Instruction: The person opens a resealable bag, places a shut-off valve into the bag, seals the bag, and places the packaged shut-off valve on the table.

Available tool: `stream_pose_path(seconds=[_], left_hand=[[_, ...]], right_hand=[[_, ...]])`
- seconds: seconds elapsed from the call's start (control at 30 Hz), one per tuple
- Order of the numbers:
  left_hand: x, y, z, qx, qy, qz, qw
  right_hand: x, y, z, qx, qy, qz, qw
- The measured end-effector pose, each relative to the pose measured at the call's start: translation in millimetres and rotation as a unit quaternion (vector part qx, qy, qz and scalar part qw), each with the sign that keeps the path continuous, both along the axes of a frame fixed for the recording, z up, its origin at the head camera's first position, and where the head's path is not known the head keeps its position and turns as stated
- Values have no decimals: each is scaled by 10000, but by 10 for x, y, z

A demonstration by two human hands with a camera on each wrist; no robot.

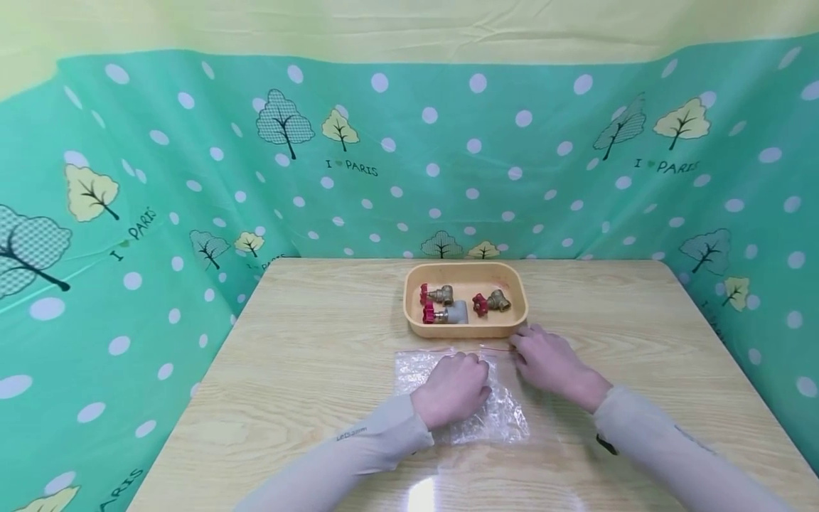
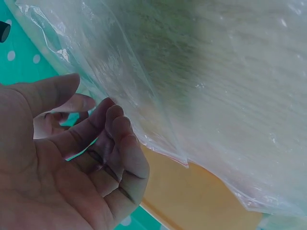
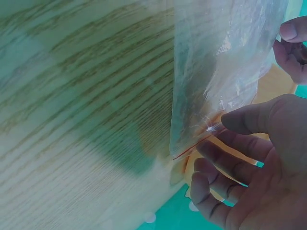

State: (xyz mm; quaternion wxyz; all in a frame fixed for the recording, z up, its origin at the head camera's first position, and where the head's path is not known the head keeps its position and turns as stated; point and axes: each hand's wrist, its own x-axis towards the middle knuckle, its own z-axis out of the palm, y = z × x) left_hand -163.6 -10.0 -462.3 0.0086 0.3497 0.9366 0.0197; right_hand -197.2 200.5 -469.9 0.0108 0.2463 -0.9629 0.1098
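Clear plastic zip bags (image 1: 502, 416) with red zip lines lie on the table, overlapping each other. My right hand (image 1: 552, 361) pinches the red zip edge of one bag (image 3: 192, 96) between thumb and fingertips, by the tray's front right corner. Over the middle of the bags is my left hand (image 1: 453, 390). Its fingers (image 2: 132, 155) bend loosely with the thumb apart, and the fingertips are at a bag's edge in the left wrist view.
Behind the bags stands a yellow-orange plastic tray (image 1: 470, 331). Inside are a brass valve with a red handle (image 1: 441, 294), another with a grey body (image 1: 456, 313) and a third brass one (image 1: 498, 301). Green patterned cloth (image 1: 397, 178) surrounds the wooden table (image 1: 288, 355).
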Motion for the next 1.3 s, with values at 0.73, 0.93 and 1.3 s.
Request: stream_pose_path(seconds=[0.73,0.93,1.3], left_hand=[[3,26,8,161,-298,283,9990],[16,65,-16,135,-440,318,9984],[32,104,4,125,-460,350,9983]], right_hand=[[6,35,67,-20,-192,-28,9998],[6,33,72,-19,-193,-48,9998],[-13,55,108,28,-450,-136,9989]])
